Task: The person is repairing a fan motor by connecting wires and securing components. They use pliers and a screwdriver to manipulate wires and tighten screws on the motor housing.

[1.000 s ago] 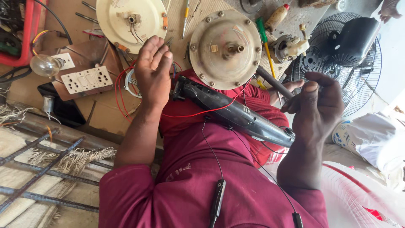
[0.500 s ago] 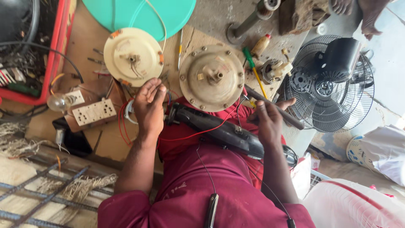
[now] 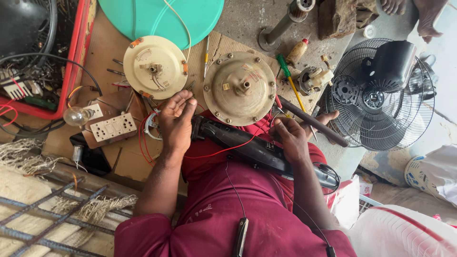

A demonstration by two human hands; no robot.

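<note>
Evidently mid-repair, the left hand (image 3: pixel 175 123) lies open beside the red wire (image 3: pixel 216 152), while the right hand (image 3: pixel 291 138) curls, its grip unclear, near the round tan metal fan motor housing (image 3: pixel 239 88) by the cardboard's right edge, so the next move calls for a careful pinch on that wire.

Small bottle (image 3: pixel 296 51), tan body w/ red cap, lying tilted on concrete top centre, just right of green-handled screwdriver (image 3: pixel 287 71); white plastic bag (image 3: pixel 343 200) lower right, beside the dark tool's end; small box (image 3: pixel 365 184) w/ reddish print, partly hidden behind that bag; white sack w/ blue print (image 3: pixel 421 172) at right edge, below standing fan (image 3: pixel 381 95); small pale label (image 3: pixel 225 86) on tan motor housing (image 3: pixel 240 88); no screens or signs visible.
</note>
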